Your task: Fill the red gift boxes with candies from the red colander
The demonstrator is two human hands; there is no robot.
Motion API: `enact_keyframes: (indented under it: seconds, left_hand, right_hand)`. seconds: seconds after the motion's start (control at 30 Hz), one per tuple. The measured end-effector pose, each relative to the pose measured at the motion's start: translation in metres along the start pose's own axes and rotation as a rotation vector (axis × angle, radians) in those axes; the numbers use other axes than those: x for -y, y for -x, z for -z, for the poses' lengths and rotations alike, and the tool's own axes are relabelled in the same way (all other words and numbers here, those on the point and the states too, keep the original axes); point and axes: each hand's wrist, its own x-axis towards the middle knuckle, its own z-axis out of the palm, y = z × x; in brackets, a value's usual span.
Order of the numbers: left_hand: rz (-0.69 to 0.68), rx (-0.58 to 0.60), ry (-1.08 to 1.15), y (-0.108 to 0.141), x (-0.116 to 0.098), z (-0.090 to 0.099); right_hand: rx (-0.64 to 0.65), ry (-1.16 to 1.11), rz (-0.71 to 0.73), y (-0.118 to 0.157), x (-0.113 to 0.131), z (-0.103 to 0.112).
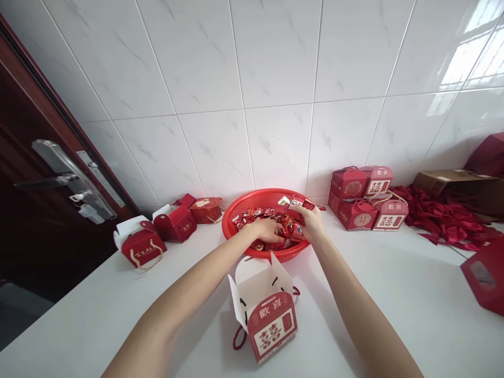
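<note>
A red plastic basket (236, 203) of woven mesh holds a heap of red wrapped candies (258, 212). My left hand (265, 231) reaches into the heap, its fingers apart and touching the candies; no held piece can be made out. Above the basket's right side, my right hand (311, 218) is closed around several red wrapped candies (297, 202), one with a pale end sticking out. Just in front of the basket stands an open red-and-white gift box (273, 325) with Chinese characters, flaps raised and dark red cord loops at its sides. Its inside is only partly visible.
Several red gift boxes (144, 244) stand on the left, some with raised flaps. More closed boxes (356, 214) are stacked at the right by the tiled wall. Beyond them lie red ribbon (429, 218) and a cardboard box (449, 184). A door handle (74, 178) is at left.
</note>
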Motion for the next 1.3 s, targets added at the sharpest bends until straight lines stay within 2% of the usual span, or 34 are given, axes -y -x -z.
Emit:
enact_keyframes:
  seconds: [0.33,0.53,0.83,1.03,1.13,1.2,1.3]
  left_hand:
    - [-0.087,-0.003,-0.093,0.002,-0.014,-0.007]
    - [-0.061,-0.033,-0.105,0.002,-0.015,-0.008]
    - [0.043,-0.168,-0.003,0.003,-0.002,-0.008]
    - [0.148,-0.364,0.11,0.001,0.01,-0.008]
    - [0.191,-0.408,0.168,0.0,0.015,-0.007]
    - [0.161,-0.401,0.208,0.001,0.016,-0.006]
    - [0.007,-0.305,0.269,0.005,0.015,-0.006]
  right_hand:
    - [-0.017,0.0,-0.018,0.0,0.0,-0.001]
    - [-0.019,-0.01,-0.011,0.0,-0.002,0.001]
    - [-0.063,-0.043,0.018,0.0,-0.001,-0.002]
    - [-0.054,-0.045,0.017,0.0,-0.002,-0.001]
    - [-0.051,-0.046,0.016,-0.001,-0.002,0.0]
    - [-0.053,-0.044,0.021,0.0,-0.001,0.0]
    - [-0.052,-0.04,0.024,0.001,-0.001,-0.001]
